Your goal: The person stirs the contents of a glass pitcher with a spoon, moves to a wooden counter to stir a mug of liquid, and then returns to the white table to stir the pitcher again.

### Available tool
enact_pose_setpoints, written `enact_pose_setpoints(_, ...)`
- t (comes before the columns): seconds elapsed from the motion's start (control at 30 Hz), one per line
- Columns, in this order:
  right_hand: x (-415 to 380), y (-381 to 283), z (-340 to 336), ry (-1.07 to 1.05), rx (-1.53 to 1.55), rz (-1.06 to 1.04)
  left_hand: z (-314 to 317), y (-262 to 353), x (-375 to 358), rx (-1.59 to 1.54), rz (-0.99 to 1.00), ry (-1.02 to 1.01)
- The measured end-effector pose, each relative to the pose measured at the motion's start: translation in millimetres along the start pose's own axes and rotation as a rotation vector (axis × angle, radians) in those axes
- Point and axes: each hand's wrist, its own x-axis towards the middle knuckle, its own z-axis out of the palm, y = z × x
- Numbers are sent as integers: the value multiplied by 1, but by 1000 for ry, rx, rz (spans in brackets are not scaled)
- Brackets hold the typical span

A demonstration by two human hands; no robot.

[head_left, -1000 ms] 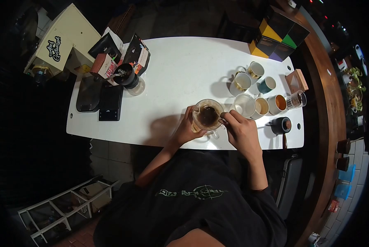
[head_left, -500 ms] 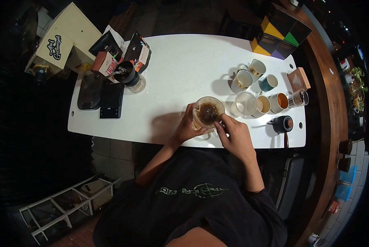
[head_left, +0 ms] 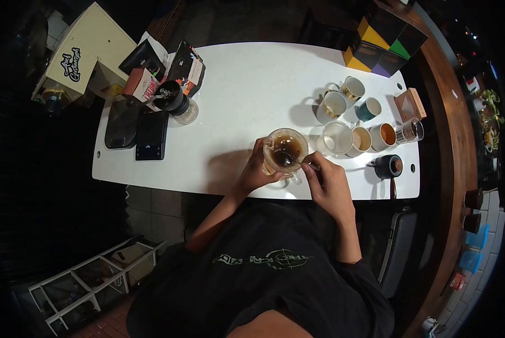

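Near the table's front edge, a round translucent coffee dripper [head_left: 267, 147] holds dark brown liquid. It seems to rest on a clear glass server, whose handle [head_left: 296, 178] shows below it at the front. My left hand [head_left: 257, 170] wraps around the dripper's left side, thumb across the front. Pinched in my right hand [head_left: 329, 186] is a thin metal spoon [head_left: 300, 164], its bowl end dipping into the liquid. To the right of my right hand stand a clear cup [head_left: 337, 139] and a cream cup [head_left: 360, 141].
More cups, including a teal one [head_left: 369, 110], cluster at the right of the white table [head_left: 241, 96]. A black pot with a handle [head_left: 386, 167] sits near the right corner. Across at the left are a hand grinder [head_left: 172, 100], a black scale [head_left: 150, 137] and a cream machine [head_left: 89, 56].
My right hand and the spoon have shifted slightly to the right, and more of the spoon's handle shows. The liquid's surface looks different. My left hand keeps its hold.
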Motion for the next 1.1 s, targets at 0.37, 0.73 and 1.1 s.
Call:
enact_pose_setpoints(0.37, -7, -13, -11, 68, -8, -95, 1, -9, -1, -16, -56, -14)
enact_pose_setpoints(0.73, 6, 3, -3, -63, -198, -143, -4, 8, 3, 16, -11, -11)
enact_pose_setpoints(1.1, 18, 0, -10, 32, -295, -226, -8, 14, 5, 221, 67, 0)
